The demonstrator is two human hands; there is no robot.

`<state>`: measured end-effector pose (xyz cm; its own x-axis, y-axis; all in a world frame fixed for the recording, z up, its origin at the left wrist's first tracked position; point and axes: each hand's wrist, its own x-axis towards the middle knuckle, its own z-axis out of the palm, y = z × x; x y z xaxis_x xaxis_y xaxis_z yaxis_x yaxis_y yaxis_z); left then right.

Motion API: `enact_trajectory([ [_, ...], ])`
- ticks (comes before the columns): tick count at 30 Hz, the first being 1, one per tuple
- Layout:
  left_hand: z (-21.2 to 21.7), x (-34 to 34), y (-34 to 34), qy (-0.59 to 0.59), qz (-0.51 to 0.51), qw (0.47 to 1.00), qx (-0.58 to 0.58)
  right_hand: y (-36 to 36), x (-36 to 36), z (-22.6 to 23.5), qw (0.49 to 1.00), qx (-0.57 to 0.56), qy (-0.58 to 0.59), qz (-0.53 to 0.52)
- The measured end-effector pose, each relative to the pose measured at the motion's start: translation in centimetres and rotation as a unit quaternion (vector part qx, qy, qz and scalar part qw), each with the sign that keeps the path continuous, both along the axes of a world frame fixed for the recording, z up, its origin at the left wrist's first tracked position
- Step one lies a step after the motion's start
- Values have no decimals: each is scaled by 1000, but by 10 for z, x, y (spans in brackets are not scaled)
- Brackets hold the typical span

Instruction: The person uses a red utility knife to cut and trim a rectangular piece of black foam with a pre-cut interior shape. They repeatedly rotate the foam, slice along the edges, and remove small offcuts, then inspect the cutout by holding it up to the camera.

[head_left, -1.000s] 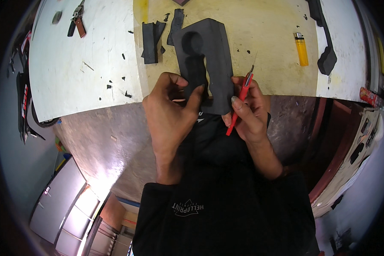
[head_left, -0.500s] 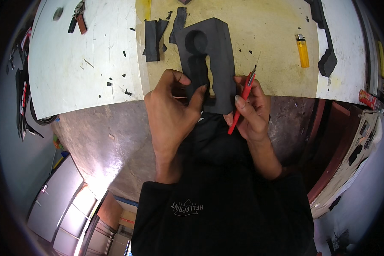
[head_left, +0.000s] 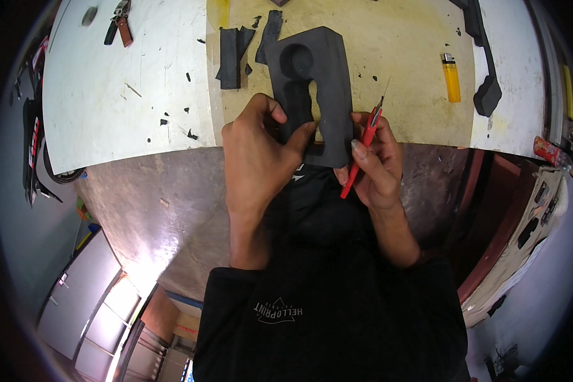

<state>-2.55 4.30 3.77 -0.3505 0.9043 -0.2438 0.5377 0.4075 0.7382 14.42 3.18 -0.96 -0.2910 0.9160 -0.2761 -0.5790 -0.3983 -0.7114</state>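
Observation:
A dark grey foam block (head_left: 335,83) with a round hollow and a long wavy cut-out is held at the table's near edge, its far end over the tabletop. My left hand (head_left: 264,153) grips its left side, the thumb pressing into the cut-out and the fingers curled at the outer edge. Between the fingers and thumb of my right hand (head_left: 379,159) is a red craft knife (head_left: 365,140), its thin blade pointing away from me. Fingers of that hand also touch the block's right side. The fingertips behind the block are hidden.
Cut foam strips (head_left: 230,60) and small scraps lie left of the block on the yellowish table mat (head_left: 407,83). A yellow lighter (head_left: 451,77) is to the right, near a long dark foam piece (head_left: 488,95). Keys with a brown fob (head_left: 123,28) lie at the far left.
My left hand has shifted slightly right along the block, its thumb reaching further into the cut-out. The right hand and the knife are almost still.

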Motion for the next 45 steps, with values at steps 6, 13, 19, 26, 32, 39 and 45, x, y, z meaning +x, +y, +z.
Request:
enact_trajectory([
  [6,-2,6,0,-6,-5,1000,22,6,3,11,976,54,-213,3],
  [13,0,9,2,31,-25,999,28,12,-7,30,937,82,-340,-4],
  [19,2,11,-2,34,-46,998,30,10,-2,19,934,94,-345,-23],
  [26,5,15,-26,-126,45,977,168,6,18,10,982,77,-169,-32],
  [32,13,16,-27,-353,39,929,106,3,20,14,988,48,-149,-12],
  [39,9,20,-36,-325,20,927,187,2,31,19,936,144,-320,-10],
  [45,12,27,-40,-306,29,929,206,-2,35,20,907,178,-382,-19],
])
